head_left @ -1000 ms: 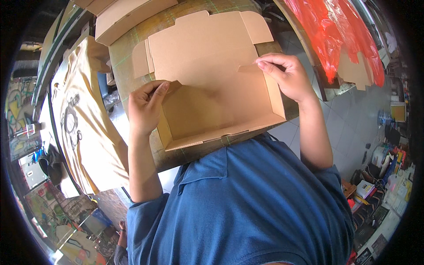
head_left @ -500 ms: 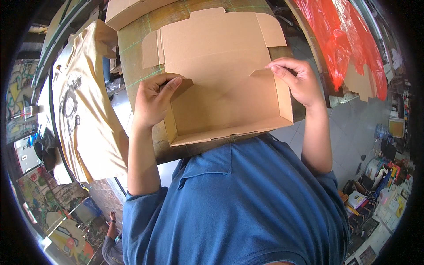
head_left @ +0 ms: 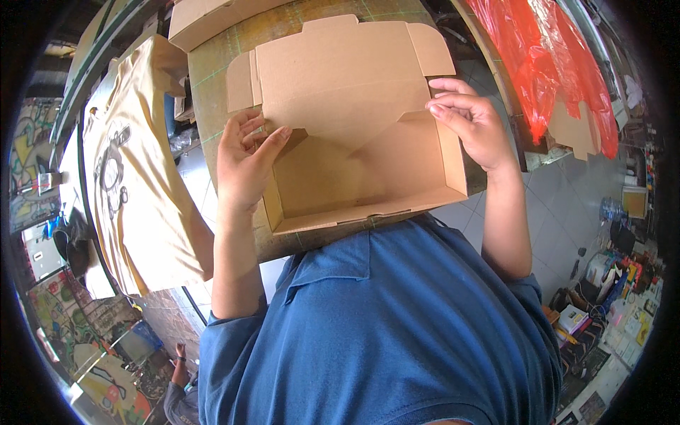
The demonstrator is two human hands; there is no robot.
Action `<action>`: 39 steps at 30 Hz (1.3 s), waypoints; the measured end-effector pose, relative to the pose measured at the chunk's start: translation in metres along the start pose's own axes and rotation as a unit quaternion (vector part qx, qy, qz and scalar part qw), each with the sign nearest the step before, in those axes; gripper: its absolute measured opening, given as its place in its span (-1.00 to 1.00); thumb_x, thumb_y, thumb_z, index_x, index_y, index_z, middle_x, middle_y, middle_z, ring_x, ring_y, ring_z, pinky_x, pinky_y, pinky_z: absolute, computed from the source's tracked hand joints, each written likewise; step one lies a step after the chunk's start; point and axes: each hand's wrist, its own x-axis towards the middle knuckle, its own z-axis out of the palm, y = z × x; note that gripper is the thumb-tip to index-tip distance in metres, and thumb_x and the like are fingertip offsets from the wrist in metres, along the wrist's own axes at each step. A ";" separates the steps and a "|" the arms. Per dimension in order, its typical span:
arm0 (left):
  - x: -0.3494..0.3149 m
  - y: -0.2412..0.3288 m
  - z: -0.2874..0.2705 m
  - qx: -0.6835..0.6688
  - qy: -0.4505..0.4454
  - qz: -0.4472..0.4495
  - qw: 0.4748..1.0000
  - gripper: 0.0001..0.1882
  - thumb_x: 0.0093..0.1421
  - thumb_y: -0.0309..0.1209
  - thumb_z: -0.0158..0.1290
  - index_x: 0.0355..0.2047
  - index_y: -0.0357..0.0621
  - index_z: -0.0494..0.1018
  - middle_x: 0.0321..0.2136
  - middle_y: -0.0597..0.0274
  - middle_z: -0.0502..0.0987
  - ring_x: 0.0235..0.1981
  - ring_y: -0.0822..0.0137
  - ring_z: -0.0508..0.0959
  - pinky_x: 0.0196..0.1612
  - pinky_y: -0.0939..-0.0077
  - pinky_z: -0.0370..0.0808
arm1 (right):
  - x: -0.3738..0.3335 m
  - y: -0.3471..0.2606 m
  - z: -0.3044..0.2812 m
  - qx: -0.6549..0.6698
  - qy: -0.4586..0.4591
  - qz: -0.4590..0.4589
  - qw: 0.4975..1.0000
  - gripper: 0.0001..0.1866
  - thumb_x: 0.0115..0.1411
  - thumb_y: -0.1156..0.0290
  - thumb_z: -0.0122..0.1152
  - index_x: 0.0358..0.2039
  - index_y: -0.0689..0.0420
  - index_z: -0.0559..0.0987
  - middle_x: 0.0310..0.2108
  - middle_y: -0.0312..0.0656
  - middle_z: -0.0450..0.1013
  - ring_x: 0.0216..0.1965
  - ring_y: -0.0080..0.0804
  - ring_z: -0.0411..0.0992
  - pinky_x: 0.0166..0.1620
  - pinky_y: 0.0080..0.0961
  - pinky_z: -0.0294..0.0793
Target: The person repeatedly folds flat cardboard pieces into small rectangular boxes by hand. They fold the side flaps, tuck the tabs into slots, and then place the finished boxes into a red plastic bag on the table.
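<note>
A brown cardboard box (head_left: 354, 170) lies open on a green cutting mat (head_left: 212, 78), its lid flat at the far side. My left hand (head_left: 244, 166) grips the box's left wall, fingers pressing the inner side flap. My right hand (head_left: 471, 124) holds the right wall near the back corner, fingertips on the folded flap there. The box's inside is bare. My blue shirt (head_left: 397, 333) fills the lower part of the view and hides the table's near edge.
A second folded cardboard box (head_left: 212, 18) lies at the far left of the mat. A cream printed T-shirt (head_left: 134, 170) hangs to the left. Red plastic bags (head_left: 545, 57) and cardboard pieces sit at the right. Shelves with goods stand on the tiled floor at lower right.
The side walls of the box have been folded up further. Both hands have shifted along the walls toward the back corners, and the inner flaps now lean inward.
</note>
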 end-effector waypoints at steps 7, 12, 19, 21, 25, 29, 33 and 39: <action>-0.007 0.009 0.009 -0.112 0.021 -0.053 0.992 -0.22 0.02 -0.61 0.23 0.19 -0.46 0.05 -0.03 -0.04 0.35 -0.18 0.40 0.40 -0.14 0.58 0.47 | -0.008 -0.009 0.002 0.014 -0.001 0.036 0.999 -0.78 0.10 0.31 0.27 -0.27 0.13 0.67 0.14 0.11 0.32 0.17 -0.22 0.31 0.11 -0.39 0.28; -0.009 0.004 0.008 -0.162 0.019 -0.038 0.986 -0.19 -0.03 -0.67 0.22 0.19 -0.52 0.05 -0.13 0.08 0.36 -0.15 0.42 0.34 -0.09 0.58 0.45 | -0.016 -0.002 0.005 0.076 0.017 0.004 0.997 -0.82 0.12 0.49 0.24 -0.25 0.26 0.62 0.14 0.12 0.30 0.18 -0.23 0.28 0.15 -0.40 0.27; -0.013 -0.017 0.000 -0.135 0.009 0.028 0.990 -0.59 0.01 -0.68 0.20 -0.09 -0.37 0.42 -0.32 0.27 0.44 -0.34 0.48 0.42 -0.15 0.67 0.42 | -0.029 0.007 0.033 0.318 0.218 0.034 0.922 -0.67 0.00 0.61 0.35 -0.21 0.19 0.47 -0.20 -0.17 0.44 -0.12 -0.48 0.41 -0.11 -0.57 0.44; -0.018 -0.016 0.005 -0.180 0.018 0.024 0.983 -0.69 0.03 -0.68 0.18 -0.18 -0.30 0.45 -0.37 0.27 0.50 -0.40 0.49 0.45 -0.20 0.66 0.42 | -0.030 0.006 0.032 0.320 0.202 0.031 0.925 -0.65 -0.01 0.62 0.35 -0.21 0.20 0.44 -0.24 -0.21 0.44 -0.17 -0.49 0.42 -0.14 -0.55 0.44; -0.026 -0.017 0.004 -0.207 0.006 0.057 0.977 -0.77 0.04 -0.71 0.15 -0.28 -0.22 0.47 -0.40 0.22 0.56 -0.41 0.48 0.51 -0.28 0.66 0.40 | -0.040 0.008 0.025 0.322 0.154 0.030 0.934 -0.64 0.04 0.66 0.26 -0.14 0.17 0.42 -0.15 -0.21 0.41 -0.16 -0.50 0.39 -0.07 -0.56 0.40; -0.031 -0.039 -0.002 -0.250 -0.017 0.081 0.965 -0.75 0.06 -0.69 0.13 -0.22 -0.24 0.45 -0.44 0.25 0.55 -0.42 0.46 0.50 -0.27 0.68 0.39 | -0.048 0.011 0.019 0.338 0.111 -0.050 0.933 -0.54 0.05 0.67 0.22 -0.01 0.22 0.37 -0.11 -0.15 0.41 -0.11 -0.44 0.40 -0.03 -0.52 0.38; -0.045 -0.034 -0.002 -0.308 -0.031 0.079 0.948 -0.70 0.20 -0.32 0.06 -0.11 -0.23 0.43 -0.30 0.12 0.52 -0.29 0.34 0.49 -0.17 0.55 0.39 | -0.060 0.047 0.008 0.292 0.079 -0.118 0.946 -0.47 0.19 0.40 0.12 0.15 0.26 0.25 0.00 0.03 0.36 0.02 -0.23 0.35 0.10 -0.31 0.30; -0.052 -0.060 -0.023 -0.605 -0.181 0.032 0.775 -0.25 0.15 0.21 -0.17 0.09 -0.18 0.35 0.01 0.01 0.42 0.06 0.11 0.36 0.14 0.17 0.24 | -0.069 0.066 0.002 0.471 0.071 -0.069 0.876 -0.13 0.27 -0.27 -0.49 0.12 0.33 0.33 0.12 0.23 0.27 0.14 0.01 0.26 0.20 -0.10 0.17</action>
